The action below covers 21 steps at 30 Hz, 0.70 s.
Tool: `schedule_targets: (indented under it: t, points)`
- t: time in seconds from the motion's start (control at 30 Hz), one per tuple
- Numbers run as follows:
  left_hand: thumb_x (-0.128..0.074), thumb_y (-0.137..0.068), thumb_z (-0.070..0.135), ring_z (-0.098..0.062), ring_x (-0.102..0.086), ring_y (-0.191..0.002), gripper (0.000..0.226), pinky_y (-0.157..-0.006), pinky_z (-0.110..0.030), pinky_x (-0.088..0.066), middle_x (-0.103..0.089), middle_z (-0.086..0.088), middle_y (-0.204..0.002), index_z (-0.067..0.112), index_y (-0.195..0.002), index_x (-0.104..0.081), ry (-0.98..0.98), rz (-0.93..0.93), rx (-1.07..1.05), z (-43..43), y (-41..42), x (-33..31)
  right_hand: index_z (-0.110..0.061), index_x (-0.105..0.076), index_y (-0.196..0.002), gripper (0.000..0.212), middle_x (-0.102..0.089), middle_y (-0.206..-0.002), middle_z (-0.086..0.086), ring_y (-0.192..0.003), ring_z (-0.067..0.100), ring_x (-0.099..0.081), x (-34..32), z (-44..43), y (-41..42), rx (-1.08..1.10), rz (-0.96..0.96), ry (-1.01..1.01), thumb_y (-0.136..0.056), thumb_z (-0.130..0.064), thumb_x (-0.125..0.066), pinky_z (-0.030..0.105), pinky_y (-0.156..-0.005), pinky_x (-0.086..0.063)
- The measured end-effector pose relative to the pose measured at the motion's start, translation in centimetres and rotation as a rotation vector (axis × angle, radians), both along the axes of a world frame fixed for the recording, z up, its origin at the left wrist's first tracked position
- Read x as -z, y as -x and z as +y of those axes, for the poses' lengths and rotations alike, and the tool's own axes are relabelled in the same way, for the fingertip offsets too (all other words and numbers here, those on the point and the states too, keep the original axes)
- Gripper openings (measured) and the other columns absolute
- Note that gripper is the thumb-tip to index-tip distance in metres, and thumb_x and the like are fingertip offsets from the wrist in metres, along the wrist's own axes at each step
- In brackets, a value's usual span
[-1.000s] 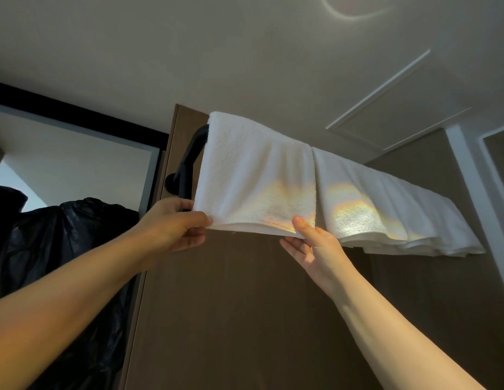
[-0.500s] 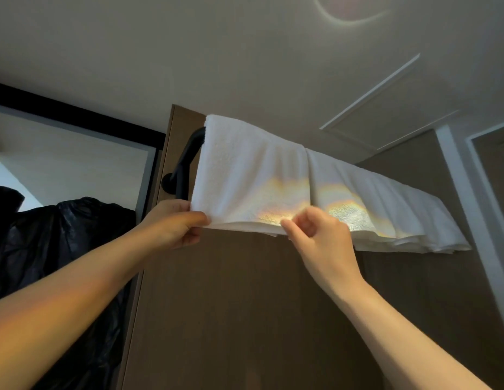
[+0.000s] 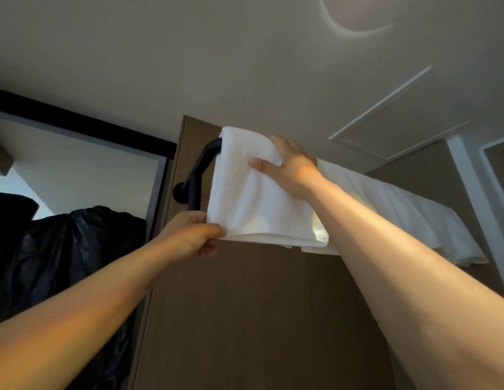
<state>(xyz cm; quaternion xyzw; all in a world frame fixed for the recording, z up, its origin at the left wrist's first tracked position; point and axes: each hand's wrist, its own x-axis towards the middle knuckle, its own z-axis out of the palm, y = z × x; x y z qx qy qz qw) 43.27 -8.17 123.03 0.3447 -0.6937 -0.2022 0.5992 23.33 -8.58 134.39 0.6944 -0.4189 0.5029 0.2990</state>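
A folded white towel (image 3: 251, 198) hangs over a black rail (image 3: 198, 170) fixed high on a brown wall panel. My left hand (image 3: 193, 235) pinches the towel's lower left corner between thumb and curled fingers. My right hand (image 3: 287, 164) lies on the towel's upper right part near the rail, thumb spread across the front, fingers over the top and partly hidden. A second white towel (image 3: 408, 218) hangs on the same rail to the right.
The brown wall panel (image 3: 259, 319) fills the space below the towels. Dark garments (image 3: 62, 263) hang at the left beside a black-framed opening. The ceiling (image 3: 217, 57) is close above the rail, with a hatch outline at the upper right.
My right hand has left the towel's bottom edge and risen to its top near the rail. My left hand keeps its hold on the lower left corner.
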Motion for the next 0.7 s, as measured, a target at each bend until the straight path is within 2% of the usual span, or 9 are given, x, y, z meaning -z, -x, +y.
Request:
schedule_targets:
  t: [0.1, 0.2, 0.3, 0.43, 0.6, 0.7]
  points:
    - [-0.063, -0.089, 0.009, -0.031, -0.063, -0.103, 0.022, -0.085, -0.037, -0.057, -0.062, -0.02, -0.116, 0.002, -0.11, -0.064, 0.008, -0.047, 0.005, 0.0, 0.4, -0.1, -0.031, -0.026, -0.15, 0.075, -0.03, -0.155, 0.002, -0.145, 0.024, -0.021, -0.1, -0.5, 1.2, 0.05, -0.025, -0.041, -0.088, -0.071, -0.044, 0.051, -0.118, -0.013]
    - [-0.063, -0.089, 0.007, -0.026, -0.061, -0.093, 0.022, -0.079, -0.033, -0.056, -0.061, -0.023, -0.117, -0.001, -0.11, -0.063, 0.014, -0.041, 0.001, -0.2, 0.7, -0.1, -0.03, -0.026, -0.149, 0.074, -0.033, -0.152, 0.005, -0.144, 0.026, -0.023, -0.2, -0.7, 1.8, 0.077, -0.029, -0.062, -0.089, -0.07, -0.041, 0.05, -0.118, -0.014]
    - [-0.063, -0.089, 0.01, -0.026, -0.064, -0.096, 0.021, -0.081, -0.034, -0.057, -0.062, -0.02, -0.115, 0.002, -0.109, -0.063, 0.016, -0.036, -0.019, -0.2, 0.6, 0.1, -0.028, -0.025, -0.152, 0.074, -0.03, -0.154, 0.005, -0.144, 0.025, -0.022, 0.2, -0.3, 1.8, 0.046, -0.024, -0.058, -0.091, -0.067, -0.043, 0.048, -0.118, -0.016]
    - [-0.066, -0.089, 0.017, -0.023, -0.066, -0.097, 0.022, -0.083, -0.035, -0.058, -0.065, -0.011, -0.109, 0.008, -0.109, -0.064, 0.049, -0.045, -0.054, -0.2, 0.6, 0.4, -0.02, -0.038, -0.147, 0.063, -0.041, -0.147, 0.01, -0.136, 0.027, -0.038, 2.5, 1.1, 2.2, -0.097, -0.094, 0.047, -0.094, -0.049, -0.055, 0.04, -0.112, -0.032]
    - [-0.069, -0.086, 0.031, -0.019, -0.071, -0.085, 0.024, -0.083, -0.039, -0.059, -0.069, -0.005, -0.1, 0.014, -0.103, -0.066, 0.08, -0.046, -0.109, 0.1, 0.6, 1.1, -0.016, -0.055, -0.13, 0.042, -0.054, -0.129, 0.005, -0.122, 0.023, -0.049, 8.3, 3.3, 3.3, 0.001, -0.16, 0.195, -0.095, -0.039, -0.058, 0.033, -0.097, -0.037]
    - [-0.069, -0.082, 0.045, -0.02, -0.072, -0.082, 0.025, -0.085, -0.043, -0.058, -0.073, -0.005, -0.092, 0.022, -0.093, -0.069, 0.102, -0.058, -0.144, 0.7, 0.2, 2.2, -0.017, -0.061, -0.12, 0.033, -0.059, -0.121, 0.001, -0.115, 0.02, -0.053, 12.2, 4.6, 4.0, 0.045, -0.145, 0.191, -0.094, -0.038, -0.059, 0.037, -0.094, -0.044]
